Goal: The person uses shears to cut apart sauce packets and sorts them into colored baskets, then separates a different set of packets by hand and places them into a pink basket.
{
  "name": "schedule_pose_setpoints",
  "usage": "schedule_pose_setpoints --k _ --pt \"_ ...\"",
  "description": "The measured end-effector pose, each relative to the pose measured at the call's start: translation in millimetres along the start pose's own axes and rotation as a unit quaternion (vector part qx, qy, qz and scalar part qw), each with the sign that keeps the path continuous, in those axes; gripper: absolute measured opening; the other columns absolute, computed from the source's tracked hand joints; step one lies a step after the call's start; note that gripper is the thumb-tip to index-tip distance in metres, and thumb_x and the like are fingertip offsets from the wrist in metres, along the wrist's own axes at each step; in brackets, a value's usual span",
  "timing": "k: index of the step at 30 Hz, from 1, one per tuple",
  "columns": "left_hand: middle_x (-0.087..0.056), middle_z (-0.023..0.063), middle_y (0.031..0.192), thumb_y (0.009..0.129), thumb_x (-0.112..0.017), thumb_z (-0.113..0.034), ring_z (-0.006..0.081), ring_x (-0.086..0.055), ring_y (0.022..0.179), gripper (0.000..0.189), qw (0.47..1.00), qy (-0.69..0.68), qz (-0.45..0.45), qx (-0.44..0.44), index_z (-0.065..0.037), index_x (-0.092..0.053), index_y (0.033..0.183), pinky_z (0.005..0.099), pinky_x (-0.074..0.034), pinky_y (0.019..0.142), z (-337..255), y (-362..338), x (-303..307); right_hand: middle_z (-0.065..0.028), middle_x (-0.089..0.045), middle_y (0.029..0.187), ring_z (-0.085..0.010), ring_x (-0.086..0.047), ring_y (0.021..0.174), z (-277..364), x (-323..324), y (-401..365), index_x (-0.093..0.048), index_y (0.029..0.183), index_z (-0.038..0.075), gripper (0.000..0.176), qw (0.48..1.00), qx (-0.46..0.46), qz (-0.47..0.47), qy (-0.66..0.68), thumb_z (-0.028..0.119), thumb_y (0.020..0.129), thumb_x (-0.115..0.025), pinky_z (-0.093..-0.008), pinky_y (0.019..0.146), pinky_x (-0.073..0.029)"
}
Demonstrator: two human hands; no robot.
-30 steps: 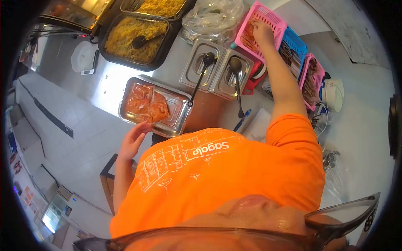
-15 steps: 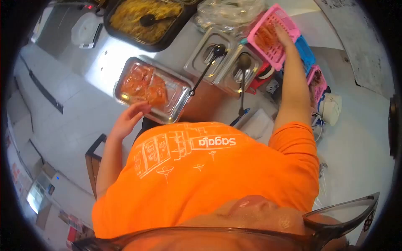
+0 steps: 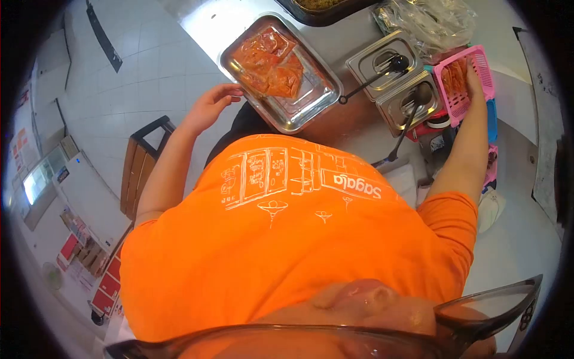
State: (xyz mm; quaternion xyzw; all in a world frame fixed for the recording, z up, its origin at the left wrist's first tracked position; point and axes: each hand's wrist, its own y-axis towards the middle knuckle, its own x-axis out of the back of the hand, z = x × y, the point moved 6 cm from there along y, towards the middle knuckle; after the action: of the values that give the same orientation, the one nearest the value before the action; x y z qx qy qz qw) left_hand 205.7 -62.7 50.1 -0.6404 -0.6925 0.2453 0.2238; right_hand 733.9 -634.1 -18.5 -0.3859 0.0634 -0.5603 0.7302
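Note:
My left hand (image 3: 212, 107) is by the near left rim of a metal tray (image 3: 291, 127), its fingers loosely bent and nothing in them. In that tray lie clear plastic bags of orange-red food (image 3: 272, 66). My right hand (image 3: 474, 82) reaches into a pink plastic basket (image 3: 457, 112), along its right side. Small orange-red packets (image 3: 455, 78) fill the basket beside the hand. Its fingers are mostly out of sight, so whether they grip a packet cannot be made out.
Two lidded steel containers (image 3: 382, 48) stand between tray and basket, with black ladles (image 3: 420, 94) across them. Clear plastic bags (image 3: 436, 24) lie behind. A dark pan (image 3: 323, 18) of food sits at the top edge. A blue basket (image 3: 492, 116) is right of the pink one.
The head view has shifted, so tray and baskets sit higher and further right. My right hand has moved from over the packets to the basket's right side. My left hand stays near the tray.

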Motion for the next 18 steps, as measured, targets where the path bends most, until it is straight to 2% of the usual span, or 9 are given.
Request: schedule_pose_setpoints --k 2,5,8,9,11,13,14,16,18 --pt "-0.061 0.0113 0.12 0.097 -0.044 -0.002 0.0212 -0.058 0.113 0.034 1.0 0.006 -0.008 0.002 -0.001 -0.051 0.129 0.033 -0.044 0.101 3.2 -9.3 3.6 -0.012 -0.033 0.152 -0.0235 -0.029 0.141 5.1 -6.7 -5.0 -0.031 0.149 0.005 0.08 0.999 -0.007 0.03 0.013 0.062 0.094 -0.042 -0.0352 0.114 -0.021" --pt "-0.062 0.0111 0.117 0.095 -0.046 -0.002 0.0201 -0.059 0.111 0.033 0.998 0.057 -0.027 -0.019 -0.002 -0.054 0.126 0.0328 -0.046 0.098 4.7 -15.2 8.2 -0.0108 -0.033 0.152 -0.0227 -0.031 0.14 3.9 -5.6 4.3 -0.033 0.148 0.004 0.081 0.989 0.073 0.084 -0.097 0.062 0.093 -0.045 -0.0357 0.113 -0.024" --pt "-0.062 0.0128 0.12 0.095 -0.048 -0.005 0.024 -0.059 0.112 0.034 0.978 0.195 -0.048 -0.061 -0.004 -0.053 0.129 0.0326 -0.044 0.099 -2.6 0.3 8.6 -0.0112 -0.038 0.15 -0.0236 -0.038 0.135 9.8 -2.9 -4.1 -0.038 0.145 0.004 0.077 0.988 0.121 0.034 -0.092 0.059 0.092 -0.049 -0.036 0.111 -0.029" --pt "-0.061 0.0136 0.122 0.095 -0.049 -0.006 0.0259 -0.059 0.112 0.035 0.962 0.254 -0.056 -0.078 -0.005 -0.052 0.13 0.0325 -0.042 0.1 -9.4 9.5 6.4 -0.0119 -0.041 0.147 -0.0241 -0.04 0.133 18.2 -0.1 -9.0 -0.04 0.144 0.004 0.075 0.978 0.151 -0.007 -0.14 0.058 0.093 -0.049 -0.0358 0.11 -0.03" --pt "-0.061 0.0148 0.12 0.091 -0.056 -0.007 0.0307 -0.06 0.11 0.038 0.922 0.341 -0.102 -0.155 -0.009 -0.054 0.128 0.0354 -0.044 0.099 -34.5 28.6 -5.0 -0.0134 -0.046 0.142 -0.0252 -0.044 0.129 38.4 4.2 -24.3 -0.043 0.14 0.003 0.07 0.946 0.206 -0.094 -0.233 0.055 0.093 -0.051 -0.0354 0.108 -0.033" --pt "-0.063 0.0152 0.114 0.085 -0.063 -0.007 0.0332 -0.059 0.108 0.042 0.82 0.427 -0.18 -0.336 -0.011 -0.057 0.126 0.0409 -0.046 0.097 -54.4 52.9 -14.9 -0.0149 -0.051 0.137 -0.0263 -0.049 0.125 59.8 8.8 -48.2 -0.047 0.137 0.002 0.066 0.895 0.253 -0.182 -0.319 0.052 0.094 -0.052 -0.0351 0.105 -0.035" --pt "-0.063 0.0159 0.111 0.082 -0.064 -0.008 0.0338 -0.059 0.106 0.042 0.801 0.455 -0.177 -0.347 -0.009 -0.058 0.123 0.0419 -0.046 0.096 -53.6 67.1 -16.0 -0.0157 -0.053 0.134 -0.0268 -0.051 0.123 71.6 9.8 -63.2 -0.049 0.136 0.001 0.064 0.863 0.271 -0.229 -0.36 0.051 0.094 -0.052 -0.0349 0.104 -0.037" --pt "-0.064 0.0175 0.106 0.076 -0.067 -0.009 0.0351 -0.059 0.104 0.043 0.761 0.507 -0.168 -0.368 -0.006 -0.06 0.118 0.0439 -0.047 0.093 -53.7 89.4 -17.5 -0.0134 -0.058 0.128 -0.0243 -0.054 0.118 111.4 -45.7 -161.7 -0.053 0.131 0.002 0.056 0.877 0.345 -0.203 -0.266 0.044 0.095 -0.056 -0.0337 0.101 -0.039" --pt "-0.064 0.0173 0.106 0.074 -0.069 -0.01 0.0349 -0.06 0.103 0.046 0.795 0.545 -0.082 -0.256 -0.008 -0.06 0.118 0.0441 -0.048 0.092 -50.9 109.9 -14.1 -0.0105 -0.061 0.121 -0.0206 -0.056 0.112 136.9 -104.6 -255.5 -0.057 0.126 0.003 0.044 0.877 0.409 -0.164 -0.194 0.033 0.095 -0.06 -0.0318 0.097 -0.042"
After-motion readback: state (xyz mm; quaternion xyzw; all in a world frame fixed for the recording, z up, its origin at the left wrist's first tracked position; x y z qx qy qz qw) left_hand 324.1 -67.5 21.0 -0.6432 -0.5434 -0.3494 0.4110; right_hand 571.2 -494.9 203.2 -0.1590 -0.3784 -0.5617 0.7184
